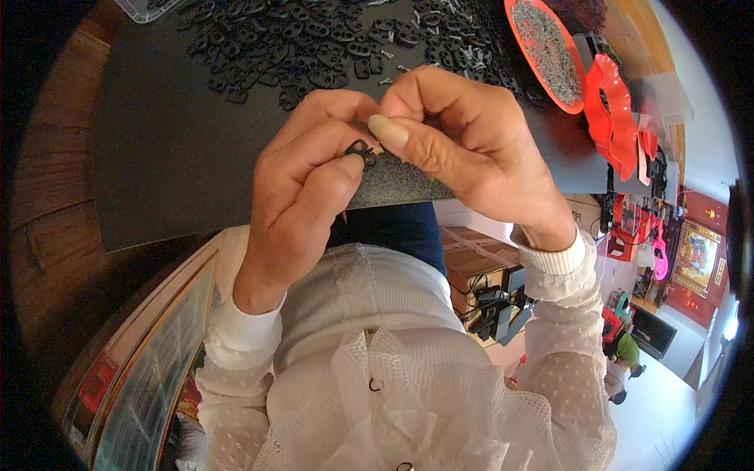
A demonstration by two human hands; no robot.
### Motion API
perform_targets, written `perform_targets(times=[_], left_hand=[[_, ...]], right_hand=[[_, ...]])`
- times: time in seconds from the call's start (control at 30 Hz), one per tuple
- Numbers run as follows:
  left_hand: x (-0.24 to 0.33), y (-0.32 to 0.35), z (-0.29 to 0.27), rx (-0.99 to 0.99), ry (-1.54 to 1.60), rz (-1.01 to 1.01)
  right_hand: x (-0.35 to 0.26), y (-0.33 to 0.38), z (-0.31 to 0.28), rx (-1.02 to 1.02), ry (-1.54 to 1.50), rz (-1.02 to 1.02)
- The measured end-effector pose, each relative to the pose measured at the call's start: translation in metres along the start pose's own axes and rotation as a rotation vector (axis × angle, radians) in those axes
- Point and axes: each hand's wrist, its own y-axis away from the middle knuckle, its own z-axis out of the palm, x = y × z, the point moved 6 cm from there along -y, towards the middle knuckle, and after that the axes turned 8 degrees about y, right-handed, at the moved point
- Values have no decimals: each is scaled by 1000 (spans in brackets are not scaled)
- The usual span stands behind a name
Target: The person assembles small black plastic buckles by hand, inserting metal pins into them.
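My left hand (302,180) is closed, pinching a small black plastic cord lock (360,149) with round holes between thumb and fingers. Close beside it, my right hand (463,141) has its thumb pressed against the bent forefinger. Whatever those right fingertips hold, if anything, is hidden. Both hands meet above the near edge of a dark table (173,157). Beyond them lies a broad heap of similar black plastic pieces (275,51), with small metal springs (467,53) scattered among the pieces on its right side.
A red oval tray (580,74) full of small metal springs stands at the far right of the table. Next to it is a red wavy-edged plastic piece (616,145). The corner of a clear container (145,14) shows at the far left. Cardboard boxes (475,251) stand below the table.
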Motion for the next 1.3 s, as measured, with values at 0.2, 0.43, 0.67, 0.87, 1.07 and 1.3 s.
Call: perform_targets(times=[0.2, 0.43, 0.67, 0.87, 1.07, 1.3], left_hand=[[-1, 0, 0, 1, -28, -11], [2, 0, 2, -2, -85, 10], [1, 1, 2, -30, -106, 121], [3, 1, 6, -93, -160, 126], [7, -1, 5, -68, -215, 182], [2, 1, 6, -35, -50, -116]], right_hand=[[3, 1, 4, -27, 19, -3], [9, 7, 11, 41, -30, -54], [13, 10, 15, 61, -144, 59], [12, 13, 13, 55, -88, -28], [7, 15, 2, 63, -94, 15], [3, 11, 2, 6, 17, -145]])
